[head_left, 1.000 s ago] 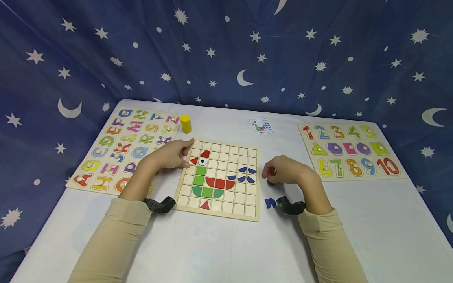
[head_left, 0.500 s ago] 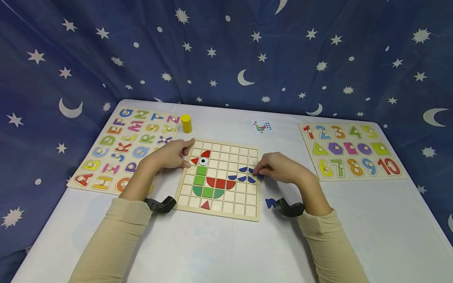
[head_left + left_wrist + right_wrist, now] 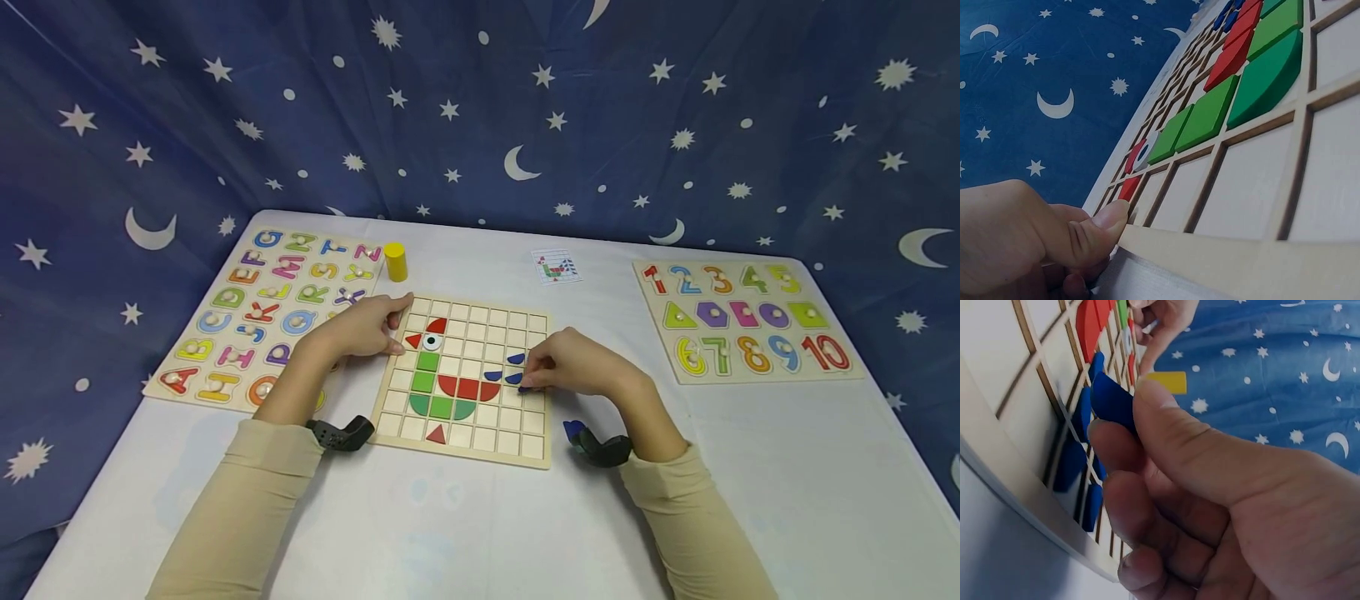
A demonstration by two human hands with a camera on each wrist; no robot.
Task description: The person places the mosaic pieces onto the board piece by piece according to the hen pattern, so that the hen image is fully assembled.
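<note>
My left hand (image 3: 363, 325) grips the left edge of a wooden grid board (image 3: 457, 455); in the left wrist view its thumb (image 3: 1110, 215) lies on the rim. Red, green and white eye pieces form a bird shape on the board. My right hand (image 3: 573, 362) is over the board's right side, pinching a blue leaf-shaped piece (image 3: 1112, 400) between thumb and index finger. Other blue pieces (image 3: 492, 377) sit in cells beside it, some hidden by the hand in the head view. A blue piece (image 3: 573, 428) lies on the table, partly behind the wrist camera.
A letter puzzle board (image 3: 225, 321) lies at left and a number puzzle board (image 3: 738, 321) at right. A yellow cylinder (image 3: 395, 262) stands behind the grid board. A small picture card (image 3: 556, 267) lies at the back. A starry curtain (image 3: 480, 108) hangs behind.
My right hand has moved left from the table beside the board to above its right-hand cells, bringing a blue piece. The left hand has stayed on the board's edge.
</note>
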